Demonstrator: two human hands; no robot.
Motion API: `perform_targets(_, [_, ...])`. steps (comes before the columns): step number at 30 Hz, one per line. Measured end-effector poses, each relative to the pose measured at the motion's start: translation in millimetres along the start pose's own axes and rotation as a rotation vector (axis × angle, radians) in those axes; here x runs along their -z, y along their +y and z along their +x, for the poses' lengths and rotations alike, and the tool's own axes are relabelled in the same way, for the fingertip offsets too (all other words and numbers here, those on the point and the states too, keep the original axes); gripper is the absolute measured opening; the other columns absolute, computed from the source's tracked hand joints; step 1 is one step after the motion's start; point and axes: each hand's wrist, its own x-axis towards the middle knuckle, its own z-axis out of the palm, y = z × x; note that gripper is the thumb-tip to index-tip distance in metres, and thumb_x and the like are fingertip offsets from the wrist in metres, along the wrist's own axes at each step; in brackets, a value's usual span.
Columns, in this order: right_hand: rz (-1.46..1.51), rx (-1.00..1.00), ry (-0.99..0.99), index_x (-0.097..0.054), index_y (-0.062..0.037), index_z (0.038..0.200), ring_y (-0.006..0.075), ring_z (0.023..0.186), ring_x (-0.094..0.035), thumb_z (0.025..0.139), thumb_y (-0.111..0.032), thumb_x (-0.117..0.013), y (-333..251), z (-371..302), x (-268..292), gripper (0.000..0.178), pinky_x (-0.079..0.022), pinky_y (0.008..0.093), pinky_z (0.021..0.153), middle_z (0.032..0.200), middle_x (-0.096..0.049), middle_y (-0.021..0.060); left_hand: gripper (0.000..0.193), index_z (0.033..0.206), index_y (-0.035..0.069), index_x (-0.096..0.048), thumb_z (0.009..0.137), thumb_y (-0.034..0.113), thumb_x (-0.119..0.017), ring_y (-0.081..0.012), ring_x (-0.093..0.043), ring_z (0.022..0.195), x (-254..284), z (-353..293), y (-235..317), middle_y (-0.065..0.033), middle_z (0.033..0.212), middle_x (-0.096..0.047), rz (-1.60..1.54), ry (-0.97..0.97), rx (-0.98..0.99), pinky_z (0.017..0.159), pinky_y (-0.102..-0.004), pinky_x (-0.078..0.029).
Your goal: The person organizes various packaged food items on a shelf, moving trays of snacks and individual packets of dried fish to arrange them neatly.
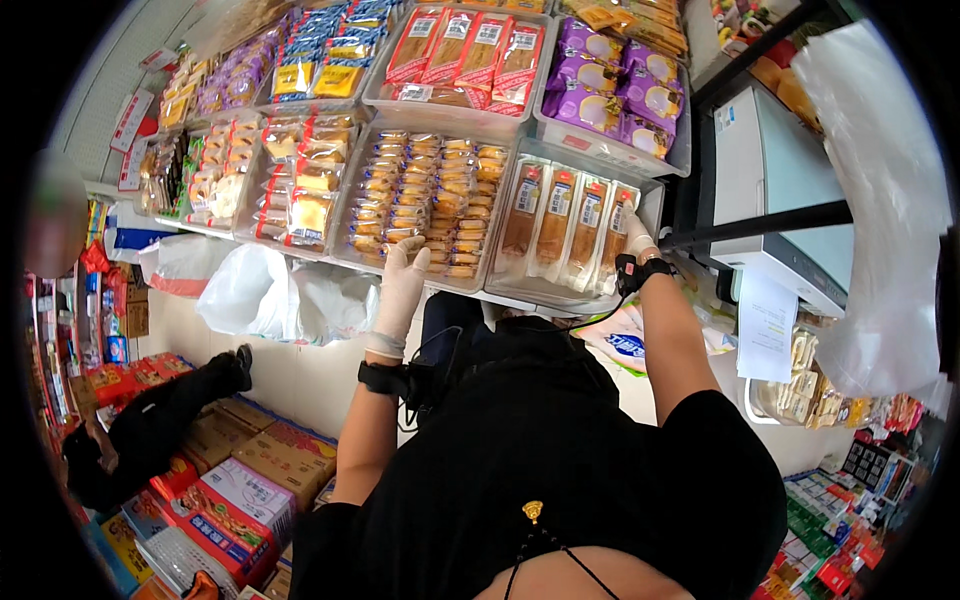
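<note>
"Where's the right hand (638, 237)?"
"At the rightmost long pack (613, 235), which lies in the tub (532, 290); the fingers look bent, but I can't tell whether they grip it."
"And the left hand (401, 288)?"
"By the small packs (457, 190), fingers half curled; whether it holds one, I can't tell."

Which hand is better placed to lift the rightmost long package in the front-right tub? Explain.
Probably the right hand: it is at that long package, while the left hand is by the small wrapped pastries.
</note>
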Motion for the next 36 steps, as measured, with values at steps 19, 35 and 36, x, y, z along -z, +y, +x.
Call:
perform_targets(19, [-1.227, 0.529, 0.652, -0.007, -0.0153, 0.147, 0.0377, 0.139, -0.001, 0.086, -0.062, -0.036, -6.3, -95.9, -117.8, 0.082, -0.007, 0.0642, 0.104, 0.152, -0.004, 0.0157, 0.066, 0.13, -0.006, -0.035, 0.084, 0.034, -0.058, -0.0445, -0.05, 0.108, 19.5, -22.9, 4.4, -0.0323, 0.114, -0.053, 0.486, -0.08, 0.183, 0.09, -0.0424, -0.042])
perform_targets(35, [-1.042, 1.16, 0.561, -0.024, 0.0032, 0.139, 0.0421, 0.134, -0.019, 0.09, -0.04, -0.047, -29.9, -162.6, -212.1, 0.069, -0.013, 0.0507, 0.11, 0.143, -0.027, 0.0253, 0.076, 0.131, -0.015, -0.027, 0.082, 0.033, -0.06, -0.043, -0.026, 0.131, 77.9, -86.2, -120.9, -0.034, 0.137, -0.028, 0.542, 0.189, 0.339, 0.107, -0.0401, -0.027])
perform_targets(36, [-0.961, 1.225, 0.533, -0.025, 0.0033, 0.139, 0.0417, 0.133, -0.02, 0.089, -0.038, -0.049, -36.6, -172.8, -224.5, 0.069, -0.014, 0.05, 0.11, 0.142, -0.028, 0.0256, 0.075, 0.132, -0.013, -0.028, 0.082, 0.033, -0.06, -0.0425, -0.026, 0.131, 78.6, -81.2, -127.0, -0.0335, 0.138, -0.028, 0.517, 0.211, 0.299, 0.107, -0.0399, -0.027])
